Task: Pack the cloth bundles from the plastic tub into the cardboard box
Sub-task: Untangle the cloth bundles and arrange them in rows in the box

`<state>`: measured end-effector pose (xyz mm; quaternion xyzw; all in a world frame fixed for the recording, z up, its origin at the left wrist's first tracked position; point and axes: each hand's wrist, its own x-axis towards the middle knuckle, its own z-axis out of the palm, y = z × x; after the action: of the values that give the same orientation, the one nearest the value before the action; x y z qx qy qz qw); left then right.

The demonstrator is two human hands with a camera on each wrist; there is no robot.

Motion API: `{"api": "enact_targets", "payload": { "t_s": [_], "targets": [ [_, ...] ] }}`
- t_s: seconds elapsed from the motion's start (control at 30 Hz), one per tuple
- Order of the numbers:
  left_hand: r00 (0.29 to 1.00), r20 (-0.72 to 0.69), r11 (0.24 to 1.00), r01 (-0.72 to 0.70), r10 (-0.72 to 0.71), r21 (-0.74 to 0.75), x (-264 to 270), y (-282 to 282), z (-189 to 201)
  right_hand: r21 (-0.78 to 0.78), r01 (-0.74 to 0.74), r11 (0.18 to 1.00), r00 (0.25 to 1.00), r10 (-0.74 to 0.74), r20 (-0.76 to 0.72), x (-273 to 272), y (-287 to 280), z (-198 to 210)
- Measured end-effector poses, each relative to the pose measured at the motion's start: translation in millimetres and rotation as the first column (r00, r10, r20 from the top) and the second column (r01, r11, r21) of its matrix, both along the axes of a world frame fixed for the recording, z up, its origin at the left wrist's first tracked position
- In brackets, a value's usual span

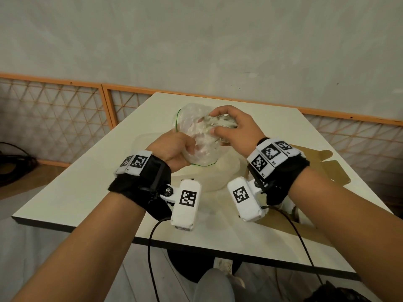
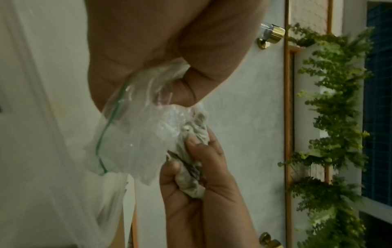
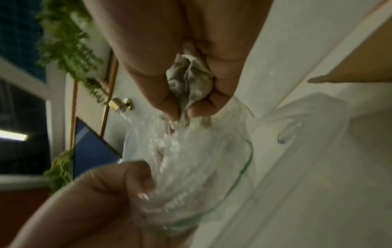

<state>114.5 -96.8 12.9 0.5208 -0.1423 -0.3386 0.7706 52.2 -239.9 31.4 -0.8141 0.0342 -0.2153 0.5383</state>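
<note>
While the left hand (image 1: 174, 149) grips the clear zip bag (image 1: 194, 127) above the plastic tub (image 1: 220, 171), the right hand (image 1: 235, 127), fingers curled round the cloth bundle (image 2: 191, 167), should push it deep before carrying it right to the cardboard box (image 1: 327, 168).

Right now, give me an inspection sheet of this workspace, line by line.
Surface: pale table, bare at its left side.
Job's things: grey cloth bundle at the mouth of a clear plastic bag with a green line near its rim, held above the translucent plastic tub; flattened cardboard box on the table at the right.
Clutter: nothing seen.
Grippers: left hand grips the bag; right hand grips the cloth bundle.
Cables: black leads hang from both wrist cameras.
Surroundings: grey wall, orange lattice screen, hanging green foliage.
</note>
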Motion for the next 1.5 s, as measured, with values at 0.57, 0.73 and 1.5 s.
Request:
{"api": "enact_targets", "payload": {
  "t_s": [0.57,0.73,1.5],
  "targets": [
    [0.985,-0.17,1.0,-0.013,0.009,-0.02,3,0,-5,0.132,0.021,0.991,0.996,-0.009,-0.09,-12,-9,7],
    [0.966,-0.242,0.996,0.083,-0.088,-0.03,-4,-4,-3,0.011,0.074,0.997,0.995,-0.073,-0.073,-7,-3,1],
    [1.0,-0.021,1.0,-0.005,0.005,0.001,-6,-8,0,-0.135,0.021,0.991,0.991,-0.039,-0.128,-17,-5,2]
  ]
}}
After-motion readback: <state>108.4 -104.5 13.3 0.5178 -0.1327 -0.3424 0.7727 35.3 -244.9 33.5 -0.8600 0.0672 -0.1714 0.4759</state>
